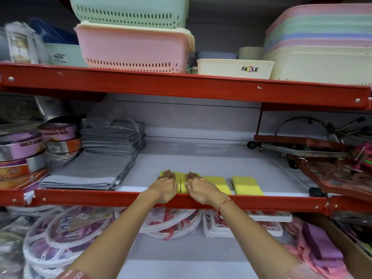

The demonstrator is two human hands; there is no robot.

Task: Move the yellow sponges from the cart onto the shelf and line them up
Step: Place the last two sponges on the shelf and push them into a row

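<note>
Several yellow sponges lie in a row at the front of the white middle shelf [201, 158]. My left hand [165, 186] rests flat, palm down, on the leftmost sponge [178, 181]. My right hand [198, 187] lies flat on the second sponge [182, 185], which touches the first. To the right sits a third sponge [220, 183], close beside the second. A fourth sponge [246, 185], with a dark underside, lies a small gap further right. The cart is out of view.
Folded grey cloths [96, 170] are stacked left of the sponges, with tape rolls [26, 154] beyond. A red folded rack [330, 168] fills the right end. The red shelf rail [261, 202] runs under my wrists. Plastic baskets [132, 47] sit on the shelf above.
</note>
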